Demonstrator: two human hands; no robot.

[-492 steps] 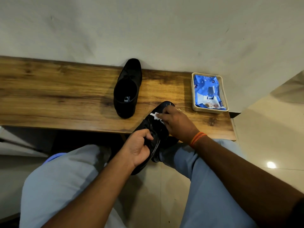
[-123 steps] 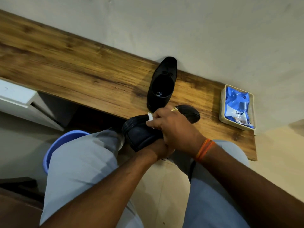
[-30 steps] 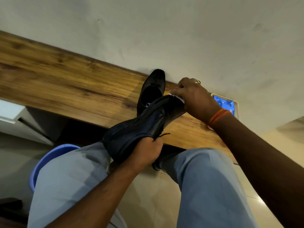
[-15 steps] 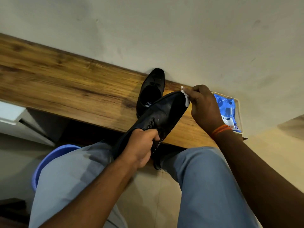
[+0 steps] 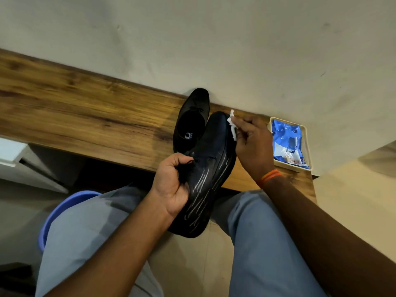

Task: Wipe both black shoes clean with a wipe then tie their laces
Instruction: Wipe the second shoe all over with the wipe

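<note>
Head view: blue packet (image 5: 286, 139) in tray (image 5: 308, 146), bucket (image 5: 64, 209) beside knee.

Glossy black leather shoe in hand (image 5: 205, 174) w/ pale whitish streaks along its side. Matte black lace-up shoe (image 5: 192, 121) on brown wood-grain shelf (image 5: 85, 116), white label inside. Crumpled white wipe (image 5: 232, 127). Blue-and-white wipes pack (image 5: 287, 142) in cream tray (image 5: 306, 146). Orange wrist thread (image 5: 269, 177); light blue trousers (image 5: 261, 243); blue-violet plastic tub (image 5: 64, 209); off-white wall (image 5: 214, 39).
</note>
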